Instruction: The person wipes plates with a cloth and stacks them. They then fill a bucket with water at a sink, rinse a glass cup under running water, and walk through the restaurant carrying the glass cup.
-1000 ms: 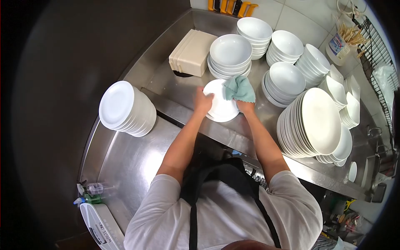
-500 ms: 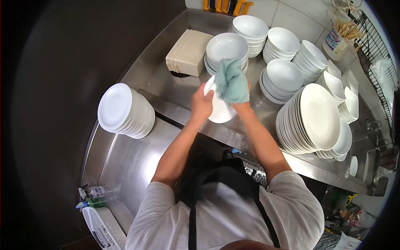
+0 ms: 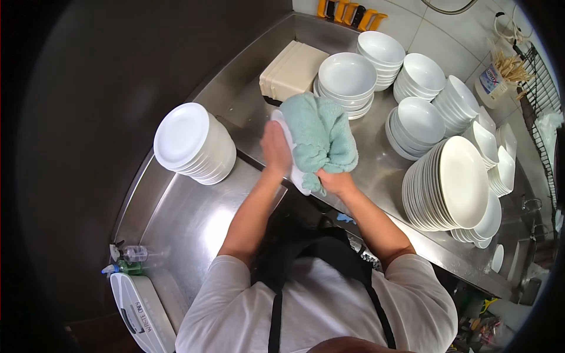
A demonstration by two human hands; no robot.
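One smooth white plate (image 3: 298,178): lies under a thick, bunched pale-green fabric cloth (image 3: 315,126), so its wiping looks to be underway, with setting it down not yet done.
At left: a tall pile of round white plates (image 3: 194,144), perhaps the finished share, though nothing visible confirms it.
At right: a tall, leaning pile of large white plates (image 3: 464,182); whether these are done or left cannot be told.
Far side: several stacks of deep white bowls (image 3: 347,75), nested, untouched by either hand.
Plate's place: steeply tilted above the near edge of the stainless-steel worktop (image 3: 372,154), between both hands.
Plate's look: plain white, only a strip along its left and near rim showing; the rest is hidden.
Left hand (image 3: 275,147): against the plate's left side, blurred; I cannot tell whether its fingers grip or merely support.
Right hand (image 3: 336,182): fingers clenched around the cloth's gathered near end.
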